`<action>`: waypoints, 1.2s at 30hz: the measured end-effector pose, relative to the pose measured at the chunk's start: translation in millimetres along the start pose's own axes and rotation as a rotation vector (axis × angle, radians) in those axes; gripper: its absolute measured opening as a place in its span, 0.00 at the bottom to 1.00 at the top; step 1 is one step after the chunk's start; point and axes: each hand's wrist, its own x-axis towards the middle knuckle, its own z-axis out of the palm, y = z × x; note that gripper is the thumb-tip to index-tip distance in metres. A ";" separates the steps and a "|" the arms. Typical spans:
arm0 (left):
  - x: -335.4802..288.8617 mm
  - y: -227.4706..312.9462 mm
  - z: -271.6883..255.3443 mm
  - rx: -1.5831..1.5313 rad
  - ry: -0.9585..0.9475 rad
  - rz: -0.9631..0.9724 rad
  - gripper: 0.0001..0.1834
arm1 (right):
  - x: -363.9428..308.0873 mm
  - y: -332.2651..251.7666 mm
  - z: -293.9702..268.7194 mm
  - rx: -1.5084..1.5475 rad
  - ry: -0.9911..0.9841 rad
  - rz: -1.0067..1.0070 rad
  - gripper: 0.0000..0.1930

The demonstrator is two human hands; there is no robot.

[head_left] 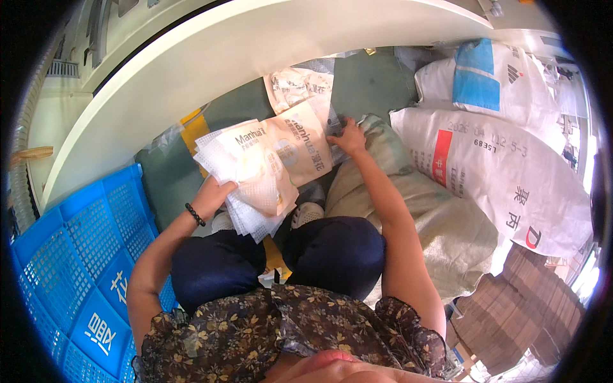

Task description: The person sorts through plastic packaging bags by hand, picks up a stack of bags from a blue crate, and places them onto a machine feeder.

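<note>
My left hand (pixel 216 195) is closed on the edge of several white embossed sheets (pixel 252 216), its thumb on top and the other fingers hidden beneath. Among and over these sheets lie cream printed packaging bags (pixel 297 143), fanned out above my knees. My right hand (pixel 350 137) is at the right edge of the bags with its fingers apart; whether the fingertips touch the bag or the clear film there, I cannot tell. Another crumpled cream bag (pixel 297 89) lies farther off on the green floor (pixel 373 83).
A blue plastic basket (pixel 83 255) stands at my left. Stuffed white woven sacks (pixel 472 153) and a greenish sack (pixel 408 210) crowd my right side. A cream machine panel (pixel 255 38) curves across the far side. Yellow tape (pixel 195 134) marks the floor.
</note>
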 end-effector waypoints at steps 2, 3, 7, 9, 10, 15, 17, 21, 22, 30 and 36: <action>1.2 3.6 2.5 0.031 -0.009 0.111 0.19 | 8.4 5.1 -5.3 0.238 -0.292 -0.041 0.26; 4.3 8.3 2.0 0.091 -0.037 0.052 0.19 | 8.0 6.4 -4.2 0.238 -0.322 -0.091 0.24; 22.4 17.8 7.6 0.334 -0.125 0.045 0.20 | 9.8 22.7 -0.7 0.503 -0.179 -0.125 0.20; 22.1 15.8 8.8 0.336 -0.080 0.122 0.18 | 12.4 24.0 -8.7 0.661 -0.238 -0.051 0.28; 20.2 18.7 11.3 0.275 -0.043 0.148 0.16 | 9.0 29.0 -4.4 0.552 -0.157 -0.079 0.30; -11.8 31.8 -17.9 0.076 0.030 0.142 0.15 | -14.6 2.3 11.6 0.023 -0.177 -0.016 0.38; -39.3 60.8 -26.2 0.008 0.046 0.142 0.17 | -22.7 -2.4 28.7 -0.163 -0.058 -0.046 0.31; -66.2 71.7 -45.4 -0.018 0.093 0.105 0.20 | -19.8 12.8 40.7 -0.076 -0.049 -0.080 0.13; -68.1 73.2 -49.4 -0.021 0.081 0.095 0.21 | -18.5 18.7 45.1 -0.061 -0.011 -0.103 0.12; -12.2 73.7 -17.6 0.187 -0.067 0.040 0.17 | -36.9 -11.8 -46.1 0.466 0.154 -0.226 0.20; 53.2 46.3 44.2 0.160 -0.145 -0.072 0.18 | -118.8 -95.0 -101.7 0.762 -0.111 -0.581 0.28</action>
